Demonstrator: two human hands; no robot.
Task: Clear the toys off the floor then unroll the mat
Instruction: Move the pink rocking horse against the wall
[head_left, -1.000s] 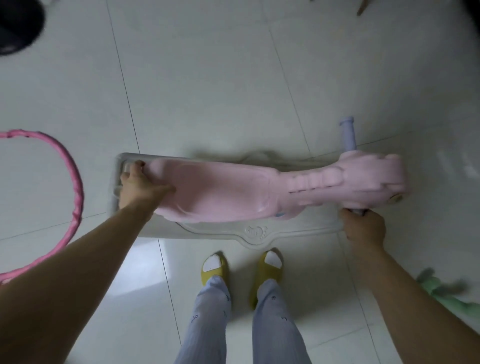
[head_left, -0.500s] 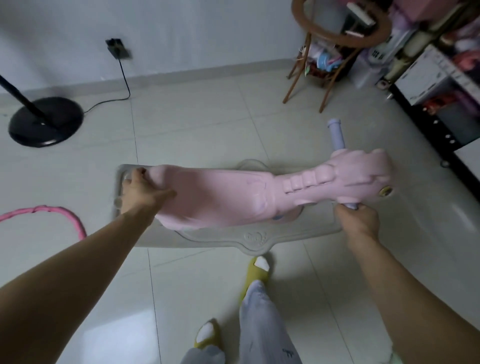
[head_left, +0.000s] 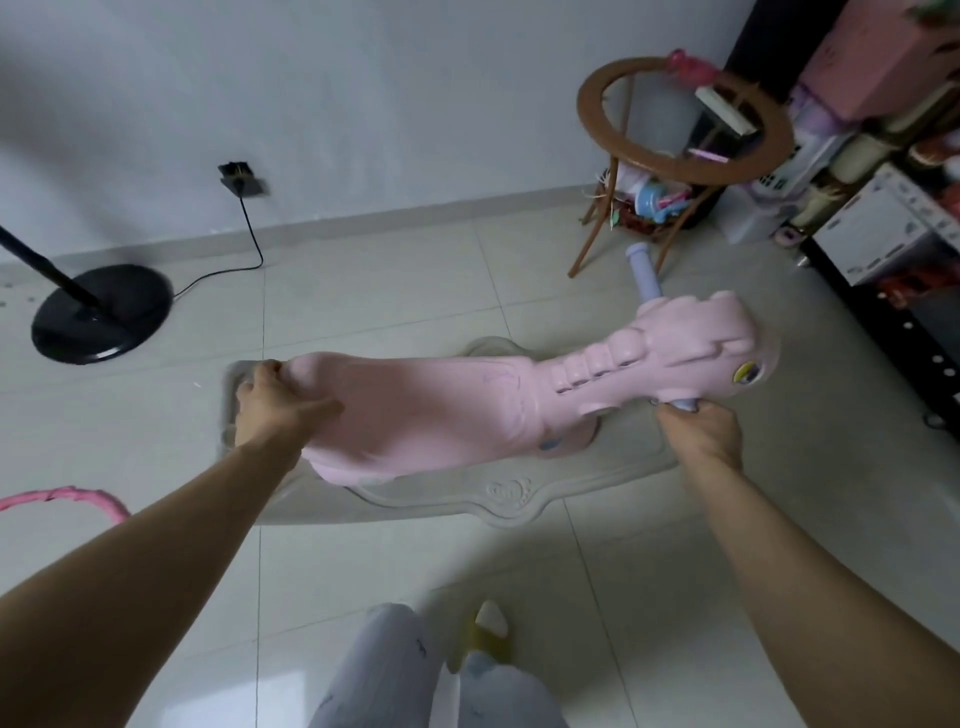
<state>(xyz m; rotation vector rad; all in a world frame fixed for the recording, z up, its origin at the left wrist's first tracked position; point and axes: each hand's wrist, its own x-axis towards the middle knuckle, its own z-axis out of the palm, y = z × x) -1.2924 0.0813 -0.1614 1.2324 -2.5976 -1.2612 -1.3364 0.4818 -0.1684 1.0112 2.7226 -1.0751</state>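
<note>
A pink rocking horse toy (head_left: 441, 410) on a grey rocker base (head_left: 519, 493) hangs in front of me above the tiled floor. My left hand (head_left: 275, 400) grips its tail end at the left. My right hand (head_left: 701, 431) is closed around the near lilac handle under the horse's head; the far lilac handle (head_left: 643, 273) sticks out behind. A pink hoop (head_left: 72, 496) lies on the floor at the left edge, partly cut off. No mat is in view.
A black fan base (head_left: 101, 312) with a cord to a wall socket (head_left: 241, 179) stands at the back left. A round wooden stand (head_left: 680, 135) with toys under it sits back right. Dark shelving (head_left: 893, 249) full of boxes lines the right side.
My view has risen from the floor to the wall and shelving. I have stepped forward carrying the horse, its head end swinging toward the wooden stand. Both grips are unchanged.
</note>
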